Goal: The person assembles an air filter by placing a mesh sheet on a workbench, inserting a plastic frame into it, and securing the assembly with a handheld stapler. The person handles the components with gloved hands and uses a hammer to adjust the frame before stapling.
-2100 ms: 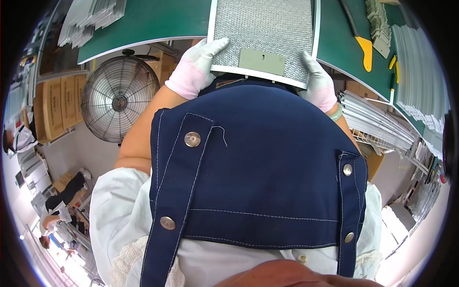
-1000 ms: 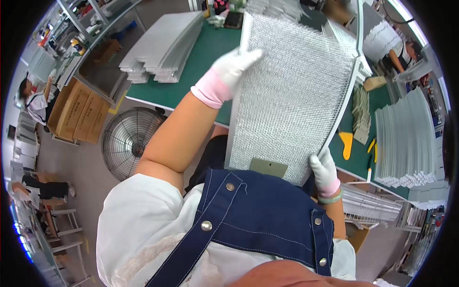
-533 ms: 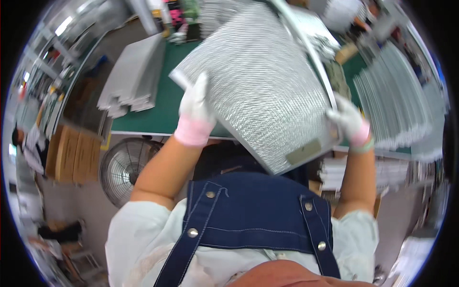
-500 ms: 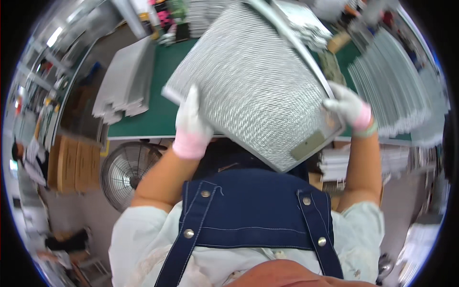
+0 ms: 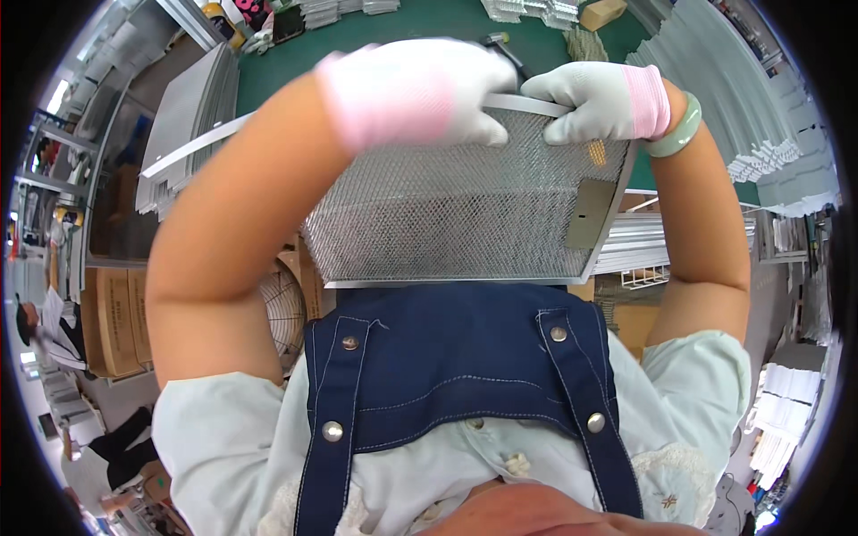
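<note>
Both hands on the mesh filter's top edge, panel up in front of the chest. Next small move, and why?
Probably lower it flat toward the green table. The left hand and right hand both grip the mesh filter along its top rim only, so it hangs unsupported in the air.

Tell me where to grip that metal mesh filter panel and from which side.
Grip the mesh filter panel by its solid metal frame, coming over the top edge, as the left hand and right hand do now. The panel stands nearly upright, and the rim looks stiffer than the thin mesh.
</note>
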Tool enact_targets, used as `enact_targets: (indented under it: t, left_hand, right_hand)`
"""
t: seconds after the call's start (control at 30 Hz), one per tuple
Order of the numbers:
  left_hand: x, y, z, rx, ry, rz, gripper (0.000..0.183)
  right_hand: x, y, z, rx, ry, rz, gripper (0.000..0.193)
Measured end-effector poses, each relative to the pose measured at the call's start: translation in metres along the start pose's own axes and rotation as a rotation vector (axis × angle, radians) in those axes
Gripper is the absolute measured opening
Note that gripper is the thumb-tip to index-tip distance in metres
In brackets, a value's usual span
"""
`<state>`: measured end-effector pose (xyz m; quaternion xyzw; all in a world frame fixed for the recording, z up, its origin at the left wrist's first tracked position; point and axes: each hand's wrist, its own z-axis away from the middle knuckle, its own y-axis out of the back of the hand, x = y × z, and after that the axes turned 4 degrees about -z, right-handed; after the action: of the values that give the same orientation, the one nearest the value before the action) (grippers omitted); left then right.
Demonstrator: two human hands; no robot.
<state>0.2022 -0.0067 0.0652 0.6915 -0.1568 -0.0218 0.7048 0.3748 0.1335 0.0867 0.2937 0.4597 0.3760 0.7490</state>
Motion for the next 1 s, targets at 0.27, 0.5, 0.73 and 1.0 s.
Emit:
enact_targets:
  t: [0.27, 0.5, 0.73, 1.0]
  left_hand:
    - [-0.012, -0.004, -0.018, -0.252, -0.063, 0.199, 0.04]
    - [-0.023, -0.047, 0.023, 0.227, 0.01, -0.255, 0.029]
    - [-0.037, -0.027, 0.042, -0.082, 0.167, 0.083, 0.033]
    - [-0.041, -0.025, 0.041, -0.01, 0.125, 0.002, 0.034]
  right_hand:
    - [0.003, -0.067, 0.006, 0.774, 0.096, 0.342, 0.032]
    - [0.029, -0.085, -0.01, 0.914, 0.174, 0.506, 0.035]
    - [0.025, -0.068, -0.015, 0.612, 0.057, 0.09, 0.031]
    - [-0.007, -0.078, -0.049, 0.765, 0.189, 0.388, 0.031]
